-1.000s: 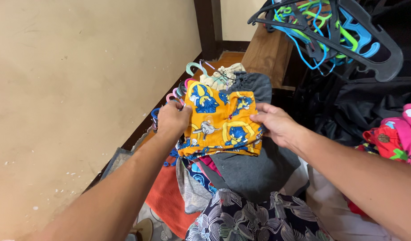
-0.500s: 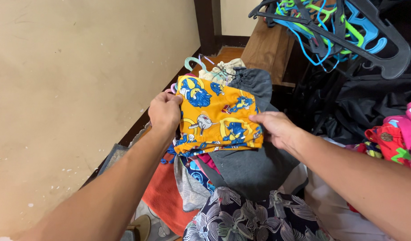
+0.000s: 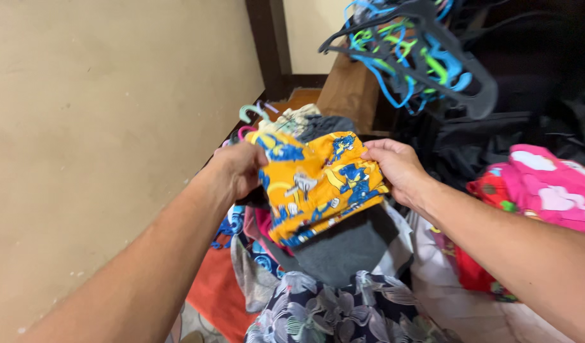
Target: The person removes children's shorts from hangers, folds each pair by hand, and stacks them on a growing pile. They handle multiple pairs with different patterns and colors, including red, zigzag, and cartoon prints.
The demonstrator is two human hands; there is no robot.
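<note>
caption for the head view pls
Both hands, left hand and right hand, hold yellow printed shorts above a clothes pile.

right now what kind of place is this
Probably a home laundry corner: both hands hold orange printed shorts over a heap of clothes, with a bundle of plastic hangers beside a plain beige wall.

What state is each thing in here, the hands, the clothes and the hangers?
Left hand: closed on the orange shorts' left edge.
Right hand: pinching their right edge.
Orange cartoon-print shorts: folded, held tilted above the pile.
Grey garment: lying flat beneath.
Floral garment: spread out, nearest.
Plastic hangers: bunched, tangled together.
Pink garment: crumpled.
</note>
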